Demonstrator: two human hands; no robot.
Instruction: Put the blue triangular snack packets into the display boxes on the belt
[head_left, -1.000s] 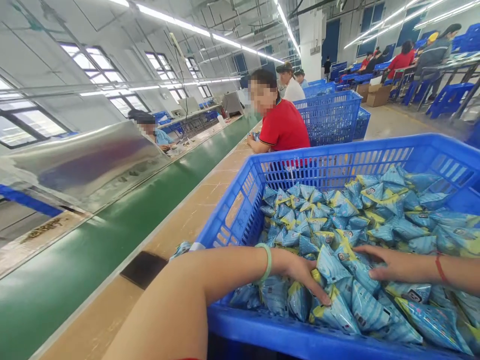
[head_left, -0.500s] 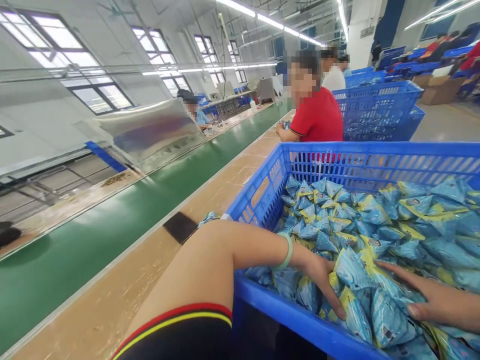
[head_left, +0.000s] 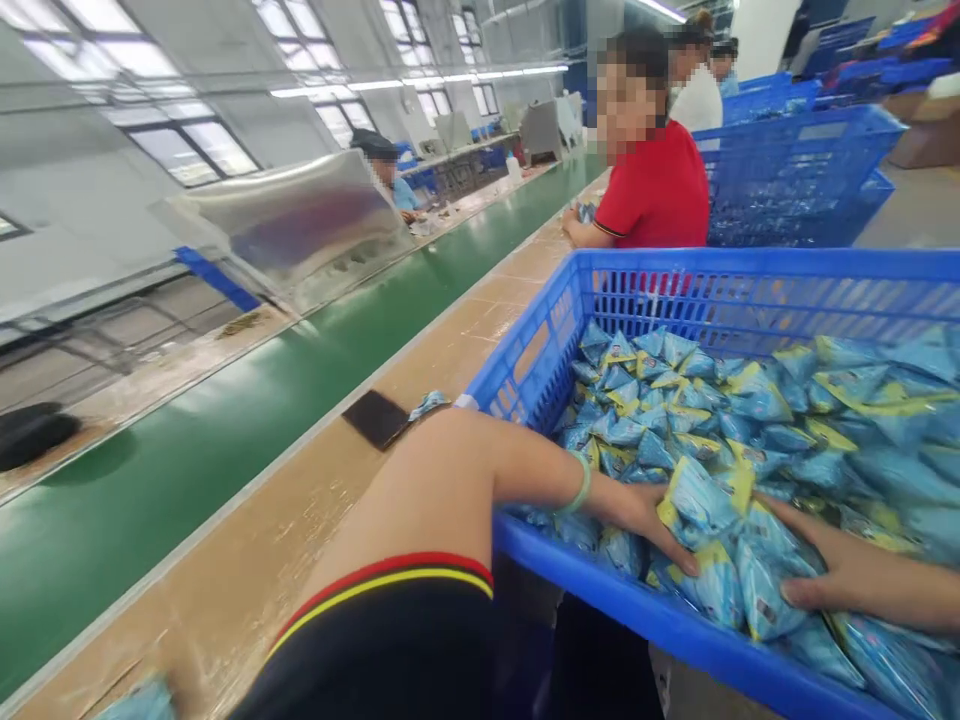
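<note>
A blue plastic crate is heaped with blue-and-yellow pyramid-shaped packets. My left hand, with a pale green bangle on its wrist, reaches over the crate's near corner and presses against the left side of a small bunch of packets. From the right, my right hand grips the same bunch, its thumb in front and its fingers behind. Several packets are squeezed between both hands, just above the heap. Some fingertips are hidden behind the packets.
Left of the crate runs a tan worktop beside a green conveyor belt. A dark flat phone-like object and a packet lie on the worktop. A person in red sits beyond the crate, near stacked blue crates.
The view has tilted and shifted, so the crate sits higher in the picture. Both hands stay on the bunch of packets. Another packet shows at the lower left on the worktop.
</note>
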